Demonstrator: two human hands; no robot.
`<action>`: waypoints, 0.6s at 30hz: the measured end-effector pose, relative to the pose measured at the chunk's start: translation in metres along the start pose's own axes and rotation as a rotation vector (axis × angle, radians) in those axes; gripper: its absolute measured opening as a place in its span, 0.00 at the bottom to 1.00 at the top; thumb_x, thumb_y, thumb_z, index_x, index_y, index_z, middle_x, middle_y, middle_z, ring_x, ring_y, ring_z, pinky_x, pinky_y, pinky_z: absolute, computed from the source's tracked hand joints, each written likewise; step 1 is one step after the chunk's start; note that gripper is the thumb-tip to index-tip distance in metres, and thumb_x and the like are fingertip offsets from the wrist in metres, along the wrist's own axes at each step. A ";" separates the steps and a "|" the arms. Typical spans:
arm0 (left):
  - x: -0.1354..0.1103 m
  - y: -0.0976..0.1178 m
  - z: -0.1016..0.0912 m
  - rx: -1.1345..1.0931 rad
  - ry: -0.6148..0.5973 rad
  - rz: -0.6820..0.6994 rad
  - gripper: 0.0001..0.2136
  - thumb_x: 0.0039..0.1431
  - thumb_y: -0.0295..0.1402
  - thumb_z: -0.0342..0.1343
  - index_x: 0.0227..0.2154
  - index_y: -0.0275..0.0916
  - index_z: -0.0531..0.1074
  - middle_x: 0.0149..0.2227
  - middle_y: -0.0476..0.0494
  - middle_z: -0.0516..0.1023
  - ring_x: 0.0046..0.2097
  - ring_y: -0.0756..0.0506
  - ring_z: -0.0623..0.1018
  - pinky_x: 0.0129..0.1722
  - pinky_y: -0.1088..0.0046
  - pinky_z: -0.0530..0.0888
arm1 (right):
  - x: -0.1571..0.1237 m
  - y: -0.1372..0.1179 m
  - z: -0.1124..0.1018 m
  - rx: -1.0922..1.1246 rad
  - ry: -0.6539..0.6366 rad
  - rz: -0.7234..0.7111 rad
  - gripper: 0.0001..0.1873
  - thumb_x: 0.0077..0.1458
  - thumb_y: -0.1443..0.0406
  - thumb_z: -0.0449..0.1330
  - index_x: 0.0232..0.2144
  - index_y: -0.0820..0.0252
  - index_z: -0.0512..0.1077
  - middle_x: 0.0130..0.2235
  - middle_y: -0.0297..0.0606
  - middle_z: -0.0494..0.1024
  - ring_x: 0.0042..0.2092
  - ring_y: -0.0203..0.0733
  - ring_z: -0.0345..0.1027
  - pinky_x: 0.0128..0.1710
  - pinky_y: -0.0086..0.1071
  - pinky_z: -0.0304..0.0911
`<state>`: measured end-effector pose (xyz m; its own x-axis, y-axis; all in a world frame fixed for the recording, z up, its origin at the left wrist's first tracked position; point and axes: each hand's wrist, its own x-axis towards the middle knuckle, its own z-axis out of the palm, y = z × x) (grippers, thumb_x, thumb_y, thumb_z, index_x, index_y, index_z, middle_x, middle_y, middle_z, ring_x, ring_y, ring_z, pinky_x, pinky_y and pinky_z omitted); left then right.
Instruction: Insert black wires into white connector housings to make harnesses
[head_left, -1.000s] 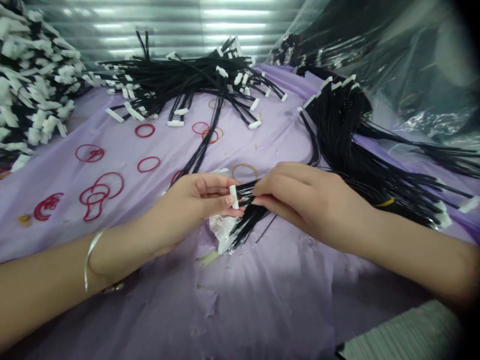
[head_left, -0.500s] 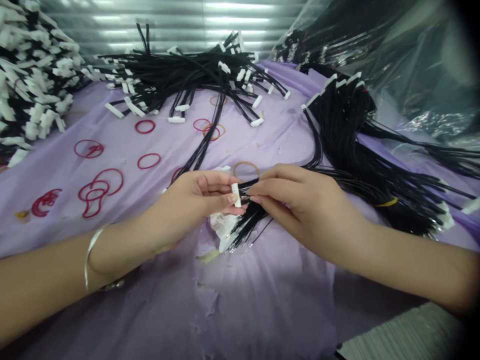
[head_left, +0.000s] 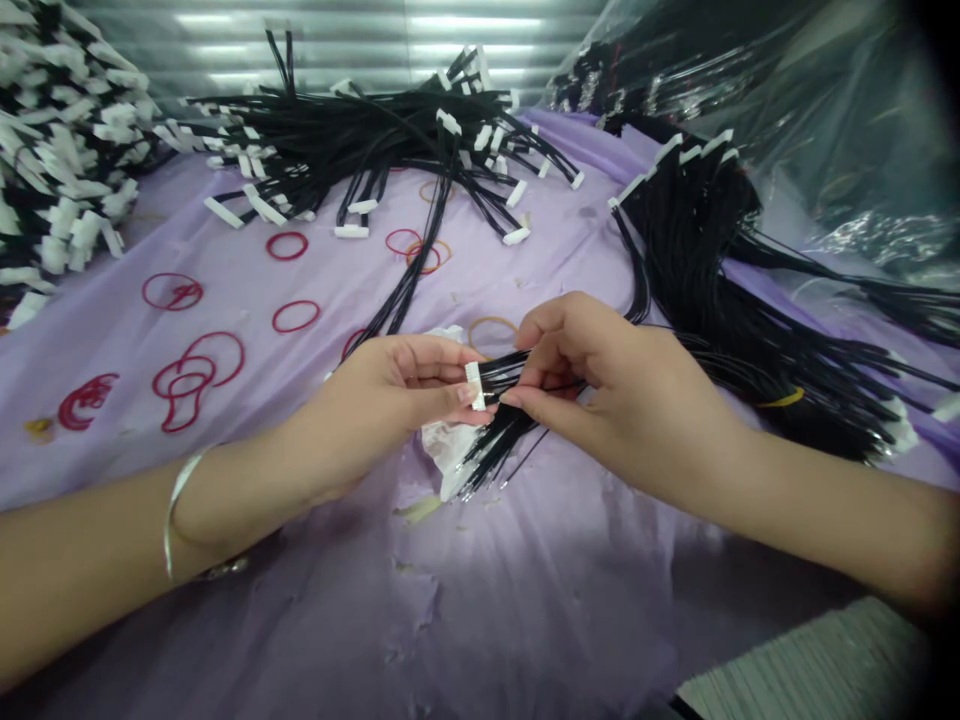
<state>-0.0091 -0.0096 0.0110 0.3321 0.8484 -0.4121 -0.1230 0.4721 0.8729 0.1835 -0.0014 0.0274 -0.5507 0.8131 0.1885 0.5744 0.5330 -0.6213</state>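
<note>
**Right hand rises and arches over the wires; left hand keeps its pinch**

The left hand and right hand are close together but not touching, with a short run of wire between them. The left thumb and fingers stay clamped on a white multi-pin connector, which stands upright at the left fingertips, just above the middle of the sheet. Its black wires run across to the right hand, which has changed most since the previous frame. Its fingers no longer lie low and flat; the hand now arches higher, with its fingertips closing on the wires from both sides. The connector has barely moved.

Below the hands, the loose wire ends fan down over a crumpled white tissue. A silver bangle circles the left wrist. Around them, red rubber bands and a tan rubber band lie on the lilac sheet. Wire harnesses are heaped beyond, with a thick black bundle to the right. The whole scene sits slightly higher in view than before.
</note>
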 end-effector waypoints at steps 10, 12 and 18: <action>0.001 -0.002 -0.001 0.008 -0.022 0.020 0.06 0.50 0.23 0.62 0.32 0.36 0.76 0.32 0.48 0.80 0.33 0.50 0.79 0.37 0.77 0.75 | 0.002 -0.003 0.001 0.030 0.022 0.027 0.11 0.51 0.72 0.60 0.37 0.60 0.64 0.28 0.29 0.73 0.28 0.32 0.67 0.28 0.27 0.61; 0.001 -0.002 -0.001 0.003 -0.019 0.023 0.06 0.50 0.23 0.62 0.32 0.36 0.76 0.31 0.48 0.80 0.33 0.51 0.79 0.36 0.77 0.75 | 0.002 -0.003 0.001 0.038 0.025 0.027 0.12 0.51 0.72 0.60 0.37 0.60 0.63 0.28 0.29 0.73 0.28 0.31 0.67 0.28 0.27 0.61; 0.001 -0.002 0.000 0.000 -0.009 0.023 0.06 0.50 0.23 0.62 0.31 0.37 0.76 0.31 0.49 0.80 0.33 0.51 0.79 0.37 0.77 0.76 | 0.002 -0.002 0.000 0.053 0.022 0.028 0.13 0.49 0.74 0.60 0.37 0.60 0.62 0.28 0.28 0.73 0.29 0.31 0.68 0.27 0.26 0.60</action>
<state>-0.0088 -0.0100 0.0092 0.3376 0.8567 -0.3900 -0.1308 0.4529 0.8819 0.1814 -0.0003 0.0291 -0.5211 0.8328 0.1867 0.5560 0.4973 -0.6660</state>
